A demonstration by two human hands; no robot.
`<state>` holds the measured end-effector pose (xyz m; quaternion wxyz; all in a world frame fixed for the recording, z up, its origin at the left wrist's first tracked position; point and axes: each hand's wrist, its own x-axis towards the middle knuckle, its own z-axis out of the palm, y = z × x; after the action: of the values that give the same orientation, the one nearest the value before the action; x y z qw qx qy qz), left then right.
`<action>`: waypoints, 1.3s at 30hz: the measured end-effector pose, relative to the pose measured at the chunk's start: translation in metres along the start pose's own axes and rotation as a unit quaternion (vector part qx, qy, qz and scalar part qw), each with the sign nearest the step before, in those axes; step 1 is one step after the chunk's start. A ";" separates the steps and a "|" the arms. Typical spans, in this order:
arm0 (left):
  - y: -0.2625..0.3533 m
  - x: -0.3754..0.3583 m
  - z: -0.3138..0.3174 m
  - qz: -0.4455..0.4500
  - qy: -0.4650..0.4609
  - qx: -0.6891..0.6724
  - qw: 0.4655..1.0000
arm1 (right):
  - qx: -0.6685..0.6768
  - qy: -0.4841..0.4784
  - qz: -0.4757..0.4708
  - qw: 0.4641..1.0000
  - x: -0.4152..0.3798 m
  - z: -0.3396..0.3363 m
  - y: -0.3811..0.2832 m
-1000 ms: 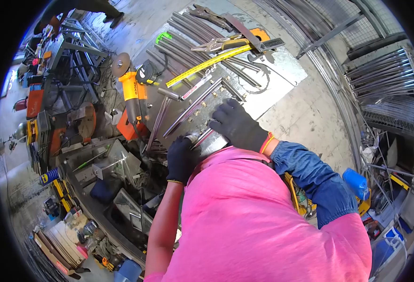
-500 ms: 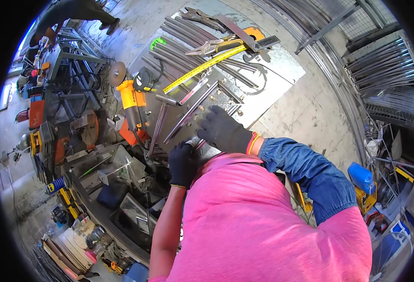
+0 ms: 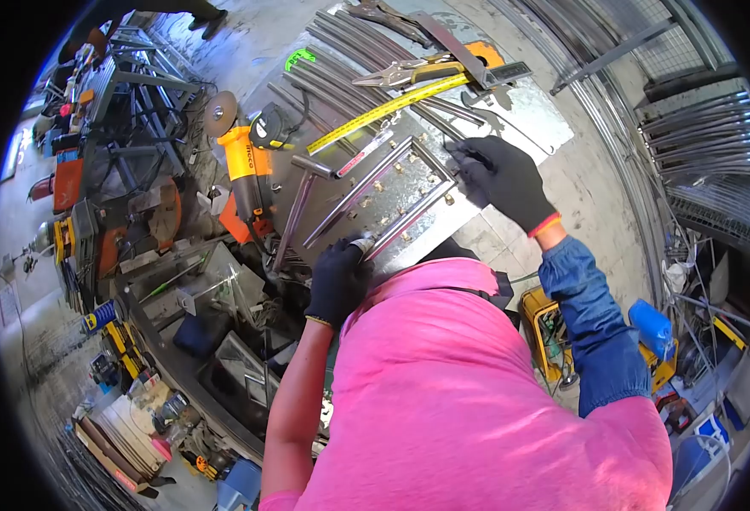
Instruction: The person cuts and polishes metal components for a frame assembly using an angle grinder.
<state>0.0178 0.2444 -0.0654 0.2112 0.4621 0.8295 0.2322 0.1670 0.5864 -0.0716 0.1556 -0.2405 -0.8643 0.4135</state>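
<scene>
My gloved left hand [image 3: 338, 281] is closed at the near end of a metal frame [image 3: 413, 210] made of thin tubes, which lies on a sheet-metal work surface [image 3: 477, 207]. Just beyond the frame's far right corner, my gloved right hand [image 3: 504, 180] has its fingers curled near the ends of the loose tubes; whether it grips one is hidden. A yellow tape measure strip [image 3: 383, 113] stretches across the tubes [image 3: 341, 53]. Left of the frame are a short tube [image 3: 314, 165] and an angle grinder [image 3: 243, 162].
Pliers [image 3: 409, 72] and a metal square [image 3: 456, 51] lie at the far side of the surface. A tape measure case [image 3: 270, 128] sits by the grinder. Long metal bars [image 3: 601, 128] run along the right floor. A person's foot [image 3: 213, 23] shows at the top left.
My right hand has moved away from the frame's near part, right and forward to its far corner. My left hand stays at the near end. The view has shifted slightly.
</scene>
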 end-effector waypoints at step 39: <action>0.015 0.032 -0.020 0.040 -0.036 0.137 0.989 | -0.204 -0.294 -0.016 0.934 0.087 0.021 -0.008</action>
<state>0.0007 0.2749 -0.0451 0.1662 0.5275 0.8261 0.1081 0.0822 0.6162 -0.0721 -0.1509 -0.1211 -0.9409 0.2781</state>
